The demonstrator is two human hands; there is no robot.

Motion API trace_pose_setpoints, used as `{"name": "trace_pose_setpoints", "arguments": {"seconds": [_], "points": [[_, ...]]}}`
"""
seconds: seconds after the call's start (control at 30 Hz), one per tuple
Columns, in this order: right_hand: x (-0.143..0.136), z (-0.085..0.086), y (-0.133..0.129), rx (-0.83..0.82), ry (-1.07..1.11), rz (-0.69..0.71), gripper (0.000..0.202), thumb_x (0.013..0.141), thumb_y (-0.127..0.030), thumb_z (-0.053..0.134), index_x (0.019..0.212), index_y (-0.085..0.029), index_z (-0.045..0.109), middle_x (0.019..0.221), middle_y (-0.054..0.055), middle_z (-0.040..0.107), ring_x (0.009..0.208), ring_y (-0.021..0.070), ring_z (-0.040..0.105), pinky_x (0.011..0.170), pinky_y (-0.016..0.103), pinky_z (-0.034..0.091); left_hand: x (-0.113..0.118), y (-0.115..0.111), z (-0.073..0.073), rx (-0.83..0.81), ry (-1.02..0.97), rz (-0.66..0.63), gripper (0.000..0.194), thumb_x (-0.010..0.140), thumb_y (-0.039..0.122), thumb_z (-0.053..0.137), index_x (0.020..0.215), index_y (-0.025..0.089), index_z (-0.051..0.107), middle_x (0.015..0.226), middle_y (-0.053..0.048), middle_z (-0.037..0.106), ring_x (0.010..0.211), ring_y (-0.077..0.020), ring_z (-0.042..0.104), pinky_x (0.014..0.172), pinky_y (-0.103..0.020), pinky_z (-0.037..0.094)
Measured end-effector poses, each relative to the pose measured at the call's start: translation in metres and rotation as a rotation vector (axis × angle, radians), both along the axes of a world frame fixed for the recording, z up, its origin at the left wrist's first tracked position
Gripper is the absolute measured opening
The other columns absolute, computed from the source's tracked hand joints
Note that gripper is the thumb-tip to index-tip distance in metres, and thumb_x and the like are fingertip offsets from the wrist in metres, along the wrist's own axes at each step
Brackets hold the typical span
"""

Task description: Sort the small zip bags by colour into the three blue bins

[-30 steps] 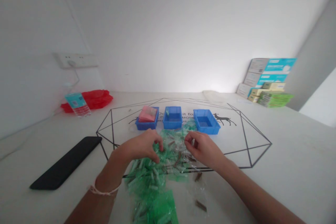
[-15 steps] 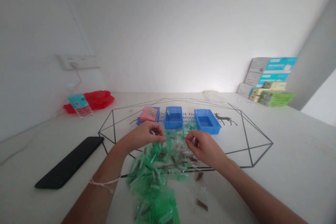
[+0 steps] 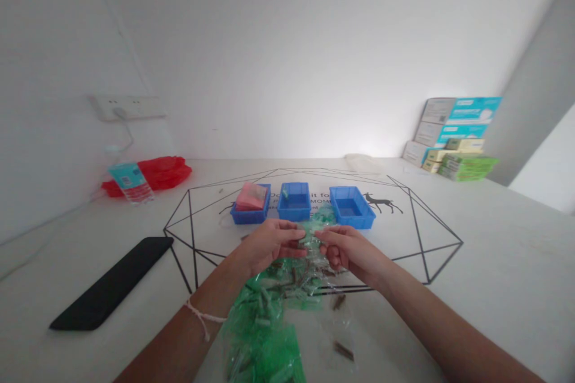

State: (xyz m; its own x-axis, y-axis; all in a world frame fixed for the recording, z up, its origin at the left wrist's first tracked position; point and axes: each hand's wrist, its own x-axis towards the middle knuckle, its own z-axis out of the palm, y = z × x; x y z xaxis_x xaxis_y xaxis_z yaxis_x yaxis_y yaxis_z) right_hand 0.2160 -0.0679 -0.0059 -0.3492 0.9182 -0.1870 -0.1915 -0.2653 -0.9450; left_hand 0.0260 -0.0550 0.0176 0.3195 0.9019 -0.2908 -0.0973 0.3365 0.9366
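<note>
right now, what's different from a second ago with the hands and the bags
The left hand has moved right, close to the right hand, over the pile of bags. A small bag now seems to be between their fingertips, though the grip is unclear. The blue trays and black pad stayed put.

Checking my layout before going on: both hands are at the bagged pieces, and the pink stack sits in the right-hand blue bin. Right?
Not quite: the head view shows the pink stack in the left-hand blue bin. The left hand and right hand are indeed at the bagged pieces.
</note>
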Motion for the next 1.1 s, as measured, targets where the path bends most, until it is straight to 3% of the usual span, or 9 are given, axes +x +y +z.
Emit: {"name": "trace_pose_setpoints", "arguments": {"seconds": [0.23, 0.33, 0.43, 0.5, 0.57, 0.7, 0.87, 0.97, 1.1], "points": [[0.001, -0.003, 0.003, 0.012, -0.058, -0.004, 0.028, 0.076, -0.039, 0.076, 0.070, -0.018, 0.059, 0.051, -0.004, 0.059, 0.033, 0.0050, 0.041, 0.033, 0.018, 0.028, -0.006, 0.001, 0.002, 0.035, 0.139, 0.028, 0.041, 0.063, 0.029, 0.086, 0.095, 0.017, 0.063, 0.071, 0.002, 0.068, 0.057, -0.0147, 0.067, 0.049, -0.024, 0.050], [0.003, 0.000, 0.002, 0.039, -0.064, -0.041, 0.022, 0.071, -0.032, 0.078, 0.082, -0.018, 0.064, 0.062, -0.001, 0.068, 0.039, 0.0074, 0.050, 0.036, 0.018, 0.035, -0.008, 0.003, 0.000, 0.104, 0.123, 0.017, 0.039, 0.061, 0.028, 0.087, 0.091, 0.017, 0.066, 0.072, 0.000, 0.070, 0.064, -0.0172, 0.070, 0.062, -0.030, 0.056], [0.005, 0.005, 0.001, 0.092, -0.015, -0.061, 0.028, 0.063, -0.017, 0.075, 0.091, -0.017, 0.073, 0.082, 0.004, 0.074, 0.061, 0.0119, 0.065, 0.049, 0.020, 0.048, -0.008, 0.005, -0.002, 0.190, 0.112, 0.013, 0.030, 0.059, 0.019, 0.085, 0.085, 0.015, 0.071, 0.078, -0.004, 0.073, 0.076, -0.0176, 0.071, 0.078, -0.033, 0.056], [0.005, 0.006, 0.002, 0.149, 0.003, -0.081, 0.027, 0.063, -0.017, 0.069, 0.089, -0.017, 0.077, 0.083, 0.005, 0.074, 0.070, 0.0144, 0.066, 0.058, 0.022, 0.053, -0.008, 0.005, -0.003, 0.212, 0.119, 0.028, 0.030, 0.059, 0.014, 0.082, 0.088, 0.015, 0.073, 0.082, -0.004, 0.075, 0.077, -0.0165, 0.070, 0.081, -0.033, 0.055], [0.005, 0.002, 0.005, 0.235, -0.042, -0.136, 0.023, 0.067, -0.023, 0.068, 0.086, -0.017, 0.078, 0.079, 0.004, 0.073, 0.069, 0.0153, 0.065, 0.062, 0.026, 0.054, -0.008, 0.005, -0.002, 0.201, 0.103, 0.040, 0.025, 0.062, 0.011, 0.077, 0.087, 0.015, 0.073, 0.086, -0.005, 0.075, 0.078, -0.0160, 0.069, 0.083, -0.034, 0.055], [0.002, -0.011, 0.016, 0.384, -0.216, -0.193, 0.018, 0.066, -0.029, 0.075, 0.081, -0.019, 0.077, 0.073, 0.002, 0.072, 0.056, 0.0124, 0.057, 0.053, 0.026, 0.050, -0.007, 0.006, -0.004, 0.153, 0.083, 0.013, 0.014, 0.067, 0.010, 0.071, 0.080, 0.015, 0.073, 0.084, -0.004, 0.074, 0.079, -0.0158, 0.069, 0.084, -0.035, 0.056], [-0.001, -0.018, 0.020, 0.323, -0.204, -0.163, 0.012, 0.064, -0.024, 0.074, 0.075, -0.019, 0.074, 0.073, 0.000, 0.071, 0.055, 0.0124, 0.058, 0.051, 0.026, 0.051, -0.008, 0.010, -0.015, 0.173, 0.143, -0.013, 0.021, 0.061, 0.010, 0.073, 0.081, 0.016, 0.074, 0.075, -0.002, 0.073, 0.069, -0.0145, 0.068, 0.080, -0.034, 0.056], [-0.001, -0.012, 0.016, 0.276, -0.204, -0.189, 0.009, 0.068, -0.020, 0.067, 0.075, -0.019, 0.074, 0.069, -0.001, 0.070, 0.050, 0.0113, 0.058, 0.050, 0.025, 0.051, -0.009, 0.012, -0.017, 0.206, 0.145, -0.031, 0.032, 0.055, 0.007, 0.075, 0.086, 0.016, 0.075, 0.079, -0.003, 0.075, 0.070, -0.0153, 0.069, 0.077, -0.033, 0.056], [0.001, -0.003, 0.010, 0.234, -0.134, -0.183, 0.021, 0.068, -0.015, 0.058, 0.082, -0.018, 0.075, 0.062, 0.000, 0.069, 0.054, 0.0134, 0.063, 0.054, 0.024, 0.053, -0.011, 0.014, -0.012, 0.291, 0.170, -0.052, 0.041, 0.051, 0.013, 0.082, 0.092, 0.016, 0.075, 0.082, -0.004, 0.076, 0.075, -0.0169, 0.070, 0.077, -0.032, 0.054]]}}
